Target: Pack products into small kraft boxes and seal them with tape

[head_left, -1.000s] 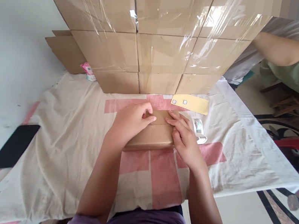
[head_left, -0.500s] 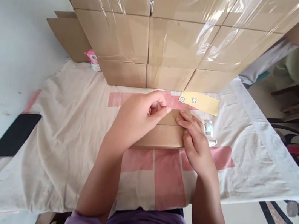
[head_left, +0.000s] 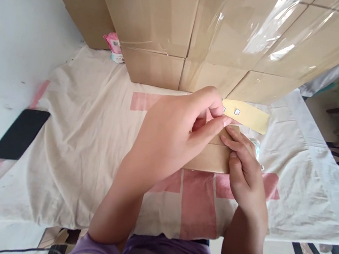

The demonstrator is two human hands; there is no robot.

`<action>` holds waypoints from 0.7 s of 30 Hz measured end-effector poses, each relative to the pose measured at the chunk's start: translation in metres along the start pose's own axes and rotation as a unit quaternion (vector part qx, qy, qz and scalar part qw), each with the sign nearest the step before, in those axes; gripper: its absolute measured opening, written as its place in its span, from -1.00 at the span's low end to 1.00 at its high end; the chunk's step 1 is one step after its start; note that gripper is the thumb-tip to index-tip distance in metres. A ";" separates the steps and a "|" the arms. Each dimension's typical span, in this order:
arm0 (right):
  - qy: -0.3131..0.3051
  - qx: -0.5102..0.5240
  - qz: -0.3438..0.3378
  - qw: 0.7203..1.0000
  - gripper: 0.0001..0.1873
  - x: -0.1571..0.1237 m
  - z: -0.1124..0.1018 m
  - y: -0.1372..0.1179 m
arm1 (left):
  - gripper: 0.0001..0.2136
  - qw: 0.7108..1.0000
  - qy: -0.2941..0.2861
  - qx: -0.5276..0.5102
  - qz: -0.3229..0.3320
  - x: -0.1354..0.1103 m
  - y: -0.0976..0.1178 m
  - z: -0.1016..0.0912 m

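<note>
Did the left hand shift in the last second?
Yes. The left hand has travelled right and forward across the small brown box: its fingertips, earlier well short of the yellow strip, now reach that strip's left end.

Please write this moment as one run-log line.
left hand: fingers pinched beside yellow strip; right hand: resting on small cardboard box; box: on cloth

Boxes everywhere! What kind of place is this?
Probably a home packing spot rather than a factory: a wall of film-wrapped cardboard boxes, a small brown box on a cloth-covered table, and a yellow sticker strip nearby.
</note>
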State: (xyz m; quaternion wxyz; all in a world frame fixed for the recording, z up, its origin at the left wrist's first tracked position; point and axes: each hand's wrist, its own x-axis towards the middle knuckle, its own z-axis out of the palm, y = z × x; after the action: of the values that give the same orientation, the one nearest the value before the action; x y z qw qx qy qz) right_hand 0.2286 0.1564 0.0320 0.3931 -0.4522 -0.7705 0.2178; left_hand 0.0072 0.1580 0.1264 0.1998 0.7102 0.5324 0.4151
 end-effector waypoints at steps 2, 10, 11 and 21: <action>0.001 0.002 0.002 1.000 -0.59 0.000 0.000 0.000 | -0.87 1.000 -0.001 0.001 -0.002 0.001 -0.001 -0.001; -0.005 -0.004 0.003 1.000 -0.58 0.001 0.003 0.003 | -0.85 0.985 -0.069 0.157 -0.034 0.009 -0.024 0.019; -0.007 -0.008 0.001 1.000 -0.58 0.001 0.003 0.002 | -0.81 0.978 -0.096 0.178 -0.043 0.009 -0.028 0.023; -0.002 -0.126 0.066 0.990 -0.81 0.066 -0.080 0.056 | -0.68 0.955 -0.232 0.151 -0.108 0.019 -0.040 0.027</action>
State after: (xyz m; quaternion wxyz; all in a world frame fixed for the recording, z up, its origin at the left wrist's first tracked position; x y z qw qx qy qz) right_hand 0.3030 0.2400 0.0683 0.3157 -0.5474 -0.7613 0.1452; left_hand 0.0067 0.1942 0.0892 0.2522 0.7472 0.6011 0.1293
